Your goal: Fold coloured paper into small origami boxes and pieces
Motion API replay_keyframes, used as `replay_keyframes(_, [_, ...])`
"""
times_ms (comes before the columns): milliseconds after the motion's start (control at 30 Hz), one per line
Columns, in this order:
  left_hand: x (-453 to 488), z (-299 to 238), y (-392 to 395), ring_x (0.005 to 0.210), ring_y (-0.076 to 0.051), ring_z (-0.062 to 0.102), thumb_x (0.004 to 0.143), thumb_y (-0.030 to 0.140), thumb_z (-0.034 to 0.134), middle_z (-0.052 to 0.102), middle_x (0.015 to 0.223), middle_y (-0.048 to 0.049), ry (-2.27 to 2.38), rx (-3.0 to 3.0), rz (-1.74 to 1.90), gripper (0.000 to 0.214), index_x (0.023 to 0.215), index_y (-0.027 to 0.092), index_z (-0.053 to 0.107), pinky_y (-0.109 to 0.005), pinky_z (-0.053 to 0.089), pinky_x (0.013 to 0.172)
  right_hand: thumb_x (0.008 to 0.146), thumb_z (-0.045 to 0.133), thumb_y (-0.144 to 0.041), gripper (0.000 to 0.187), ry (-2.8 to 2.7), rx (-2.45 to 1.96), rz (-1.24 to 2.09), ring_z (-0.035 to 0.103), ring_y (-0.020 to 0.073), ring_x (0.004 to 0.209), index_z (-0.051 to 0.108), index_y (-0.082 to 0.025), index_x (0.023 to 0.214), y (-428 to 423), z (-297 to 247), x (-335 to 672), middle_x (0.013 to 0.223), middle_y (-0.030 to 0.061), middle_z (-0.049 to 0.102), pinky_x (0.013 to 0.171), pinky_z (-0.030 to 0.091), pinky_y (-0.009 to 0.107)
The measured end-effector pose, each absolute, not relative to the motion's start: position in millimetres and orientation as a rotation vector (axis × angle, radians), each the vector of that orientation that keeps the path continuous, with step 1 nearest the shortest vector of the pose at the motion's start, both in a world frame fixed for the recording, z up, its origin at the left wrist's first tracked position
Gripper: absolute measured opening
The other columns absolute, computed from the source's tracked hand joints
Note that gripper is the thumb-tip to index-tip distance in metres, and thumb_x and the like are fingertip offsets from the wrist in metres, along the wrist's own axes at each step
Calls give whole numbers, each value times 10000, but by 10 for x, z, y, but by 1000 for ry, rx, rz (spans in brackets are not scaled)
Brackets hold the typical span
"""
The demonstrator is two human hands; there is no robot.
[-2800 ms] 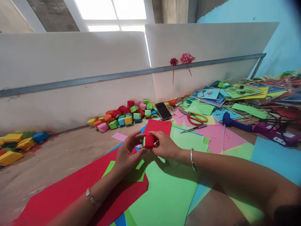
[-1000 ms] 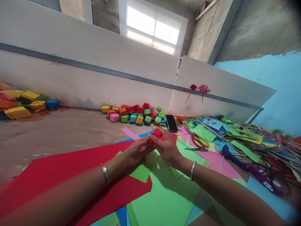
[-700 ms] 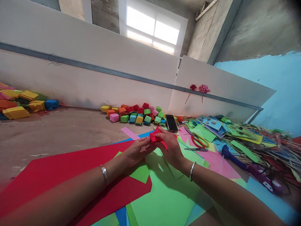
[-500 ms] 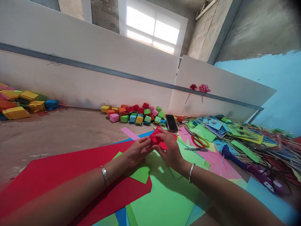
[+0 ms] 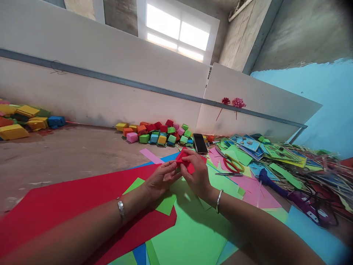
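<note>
A small piece of folded red paper [image 5: 180, 155] is held between my two hands, over the middle of the paper sheets. My left hand [image 5: 162, 180] pinches its near left edge with thumb and fingers. From the right, my right hand [image 5: 195, 173] grips it, its fingers bent over the top and partly hiding it. Below my hands lie a large light green sheet [image 5: 190, 228] and a large red sheet [image 5: 82, 195]. A smaller green piece [image 5: 167, 206] shows under my left wrist.
Several small coloured paper boxes [image 5: 162, 134] sit along the wall, with larger ones [image 5: 16, 130] far left. A phone [image 5: 200, 143], scissors [image 5: 233, 163] and a pen [image 5: 228, 174] lie beyond my right hand. A purple glue gun [image 5: 309, 206] and heaped paper scraps are at right.
My hands have shifted their fingers on the red paper, and it now shows a flatter, more upright face. The view has moved slightly; the other things lie as before.
</note>
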State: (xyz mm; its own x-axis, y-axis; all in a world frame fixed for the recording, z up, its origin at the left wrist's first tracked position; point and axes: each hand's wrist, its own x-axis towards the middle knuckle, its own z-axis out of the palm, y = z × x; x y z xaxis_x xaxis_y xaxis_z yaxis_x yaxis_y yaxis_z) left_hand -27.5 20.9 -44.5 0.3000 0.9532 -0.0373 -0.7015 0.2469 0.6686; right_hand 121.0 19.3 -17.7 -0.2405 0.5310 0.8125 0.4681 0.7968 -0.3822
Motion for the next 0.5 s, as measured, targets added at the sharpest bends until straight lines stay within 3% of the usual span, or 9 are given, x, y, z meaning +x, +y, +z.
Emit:
replay_keyframes(133, [-272,-437,210,807,-142,677,709,154,797,727,888,-32,483,590,1180,161,850,152,719,-253,575,787,881,588,-207,92,-1900,-727,-15,618,217,1157,655,-186,941,237,-197,1231,1180,146,664,980,511,376])
replay_keyframes(400, [-278,-503,273,763,-137,671,730,141,792,728,805,-30,497,546,1174,97,776,128,708,-262,560,794,893,569,-174,141,-1929,-689,-217,675,206,1038,702,-184,848,343,-271,1269,1108,140,701,890,571,328])
replay_keyframes(500, [-287,-529,302,782,-132,670,793,165,750,726,857,-32,505,539,1167,89,852,120,702,-266,558,793,907,570,-218,153,-1974,-703,-311,671,222,1052,717,-180,930,352,-282,1284,1137,147,697,884,575,348])
